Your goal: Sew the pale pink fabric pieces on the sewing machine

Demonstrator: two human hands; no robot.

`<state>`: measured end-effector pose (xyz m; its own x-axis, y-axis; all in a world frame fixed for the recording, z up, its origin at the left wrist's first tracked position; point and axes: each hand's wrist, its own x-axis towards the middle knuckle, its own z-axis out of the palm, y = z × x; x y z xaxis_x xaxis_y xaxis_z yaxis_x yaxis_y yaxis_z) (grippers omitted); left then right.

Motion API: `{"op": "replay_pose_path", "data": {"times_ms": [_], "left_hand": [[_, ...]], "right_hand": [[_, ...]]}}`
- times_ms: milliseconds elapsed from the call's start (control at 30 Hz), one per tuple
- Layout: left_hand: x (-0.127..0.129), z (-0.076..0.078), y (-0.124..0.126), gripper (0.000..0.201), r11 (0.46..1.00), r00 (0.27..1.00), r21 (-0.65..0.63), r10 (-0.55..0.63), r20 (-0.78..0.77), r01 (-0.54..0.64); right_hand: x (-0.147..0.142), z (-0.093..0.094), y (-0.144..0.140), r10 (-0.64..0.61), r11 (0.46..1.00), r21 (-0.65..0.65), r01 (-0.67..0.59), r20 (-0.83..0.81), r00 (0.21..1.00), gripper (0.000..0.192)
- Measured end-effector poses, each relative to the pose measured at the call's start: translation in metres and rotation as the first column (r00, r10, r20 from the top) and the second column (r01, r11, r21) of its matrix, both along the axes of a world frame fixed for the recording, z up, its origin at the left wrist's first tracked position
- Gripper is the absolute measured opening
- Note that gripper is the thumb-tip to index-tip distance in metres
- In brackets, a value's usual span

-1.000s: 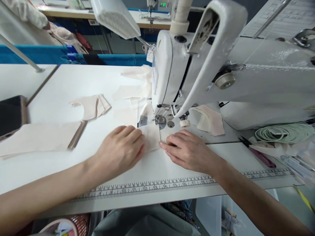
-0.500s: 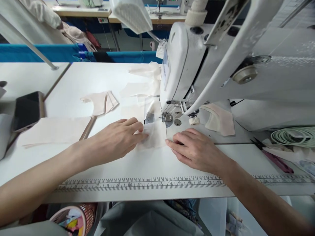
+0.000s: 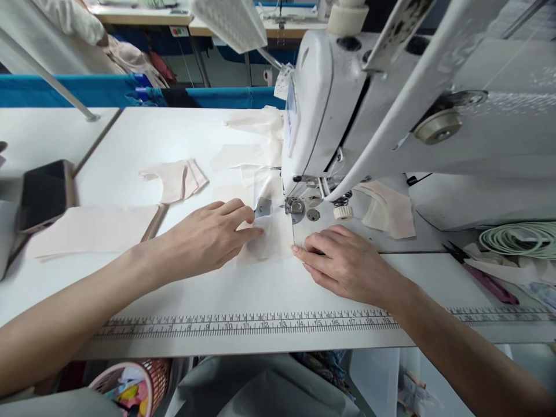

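A thin, sheer whitish fabric piece (image 3: 278, 240) lies flat under the needle and presser foot (image 3: 294, 207) of a white sewing machine (image 3: 313, 116). My left hand (image 3: 217, 231) rests over its left side, one finger stretched onto the cloth and a gap between that and the bent finger above. At the lower right edge of the piece, my right hand (image 3: 343, 260) is curled, with a fingertip on the cloth's edge. Its palm side is hidden. Further pale pieces (image 3: 243, 156) lie behind, left of the machine head.
Stacked pale cut pieces (image 3: 95, 231) and a smaller stack (image 3: 176, 179) lie left, near a phone (image 3: 46, 194). Curved pieces (image 3: 388, 211), purple-handled snips (image 3: 490, 284) and green cord (image 3: 521, 240) sit right. A ruler strip (image 3: 264, 325) runs along the front edge. Below stands a pink basket (image 3: 152, 379).
My left hand has shifted slightly up, its bent finger now nearer the needle plate. The right hand stays at the cloth's edge. The camera view has moved a little.
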<state>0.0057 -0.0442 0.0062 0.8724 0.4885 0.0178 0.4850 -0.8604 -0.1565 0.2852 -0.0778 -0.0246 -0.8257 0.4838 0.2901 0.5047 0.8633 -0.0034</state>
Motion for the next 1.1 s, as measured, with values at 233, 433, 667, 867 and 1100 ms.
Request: {"op": "replay_pose_path", "data": {"times_ms": [233,433,667,867,1100], "left_hand": [[0.001,-0.009,0.005,0.035,0.989,0.998,0.134,-0.053,-0.044,0.059],[0.003,-0.013,0.006,0.034,0.988,0.996,0.131,-0.085,0.004,0.084],[0.007,-0.016,0.006,0.024,0.983,0.991,0.141,-0.125,0.044,0.118],[0.007,-0.016,0.006,0.022,0.984,0.989,0.135,-0.127,0.072,0.116],[0.008,-0.018,0.006,0.025,0.979,0.988,0.158,-0.140,0.065,0.129]], "right_hand": [[0.001,-0.001,0.001,0.005,1.000,-0.003,-0.005,-0.010,1.000,0.026],[0.002,-0.002,0.001,0.015,1.000,0.012,-0.015,-0.011,1.000,0.026],[0.001,-0.002,0.001,0.007,1.000,-0.004,-0.008,-0.017,1.000,0.025],[0.001,-0.002,0.001,0.010,1.000,0.001,-0.010,-0.025,1.000,0.025],[0.001,0.000,-0.001,0.004,1.000,0.030,-0.005,0.032,0.999,0.026]]}}
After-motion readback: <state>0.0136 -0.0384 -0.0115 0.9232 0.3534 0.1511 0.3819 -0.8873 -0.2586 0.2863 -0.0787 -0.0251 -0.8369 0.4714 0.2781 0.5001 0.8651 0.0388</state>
